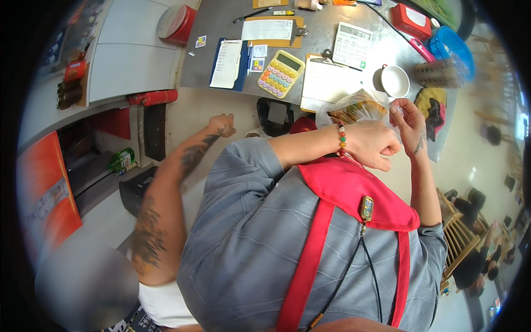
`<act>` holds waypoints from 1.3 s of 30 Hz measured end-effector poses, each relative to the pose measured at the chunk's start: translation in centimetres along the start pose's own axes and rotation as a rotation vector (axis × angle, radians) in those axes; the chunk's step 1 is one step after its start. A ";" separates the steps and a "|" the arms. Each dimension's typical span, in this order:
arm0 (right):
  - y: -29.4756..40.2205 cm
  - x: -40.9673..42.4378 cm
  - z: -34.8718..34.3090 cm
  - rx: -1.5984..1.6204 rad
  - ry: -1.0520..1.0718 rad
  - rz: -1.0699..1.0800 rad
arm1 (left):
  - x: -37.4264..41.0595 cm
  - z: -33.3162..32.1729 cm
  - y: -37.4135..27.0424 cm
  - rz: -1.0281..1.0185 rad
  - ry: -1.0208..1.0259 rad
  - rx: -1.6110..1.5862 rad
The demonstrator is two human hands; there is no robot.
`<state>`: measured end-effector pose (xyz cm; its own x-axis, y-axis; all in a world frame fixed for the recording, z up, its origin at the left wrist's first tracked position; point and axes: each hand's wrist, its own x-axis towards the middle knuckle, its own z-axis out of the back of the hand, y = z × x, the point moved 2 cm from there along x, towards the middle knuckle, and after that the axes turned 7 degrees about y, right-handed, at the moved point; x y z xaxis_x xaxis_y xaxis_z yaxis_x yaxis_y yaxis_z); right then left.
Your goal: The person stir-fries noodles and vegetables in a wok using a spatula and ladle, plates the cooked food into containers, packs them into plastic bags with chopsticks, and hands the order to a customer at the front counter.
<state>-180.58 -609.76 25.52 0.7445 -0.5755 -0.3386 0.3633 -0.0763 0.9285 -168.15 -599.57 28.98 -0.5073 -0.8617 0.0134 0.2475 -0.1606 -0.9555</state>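
My left hand (369, 143), with a beaded bracelet at the wrist, is curled in front of my red apron (356, 191), against the near side of a clear plastic bag (361, 106); whether its fingers hold the film is hidden. Inside the bag is something orange-brown and green, perhaps food. My right hand (408, 120) pinches the bag's right edge between thumb and fingers. The bag is at the metal table's near edge, over the lower part of a clipboard with white paper (321, 83). A white bowl (395, 81) stands just beyond my right hand.
On the table (199, 74) lie a yellow calculator (281, 74), a white calculator (352, 45) and a blue clipboard (227, 64). A perforated metal holder (439, 72) and blue basket (452, 50) stand right. Another person's tattooed arm (195, 157) reaches in from the left. A black bin (274, 116) is below the table.
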 end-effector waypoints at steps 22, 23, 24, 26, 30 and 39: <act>0.6 -4.9 -4.4 0.150 0.076 0.253 | -1.2 1.7 1.9 -0.104 -0.111 0.172; 1.5 -4.8 -4.6 0.219 0.137 0.250 | -1.2 1.6 2.5 -0.142 -0.132 0.182; 1.7 -4.6 -4.4 0.234 0.197 0.240 | -1.2 1.9 2.1 -0.117 -0.123 0.193; 2.2 -4.5 -4.5 0.419 0.189 0.153 | -1.4 3.0 0.9 -0.022 -0.118 0.240; 5.6 -4.5 -4.6 0.443 0.145 0.047 | -4.5 5.5 -2.0 0.073 -0.201 0.420; 6.0 -6.1 -5.1 0.332 0.005 0.011 | -12.7 1.1 5.4 -0.020 -0.048 0.655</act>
<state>-180.07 -602.57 32.40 0.7506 -0.5734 -0.3282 0.1538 -0.3316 0.9308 -159.47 -590.02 24.02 -0.4837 -0.8734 0.0570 0.6975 -0.4240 -0.5777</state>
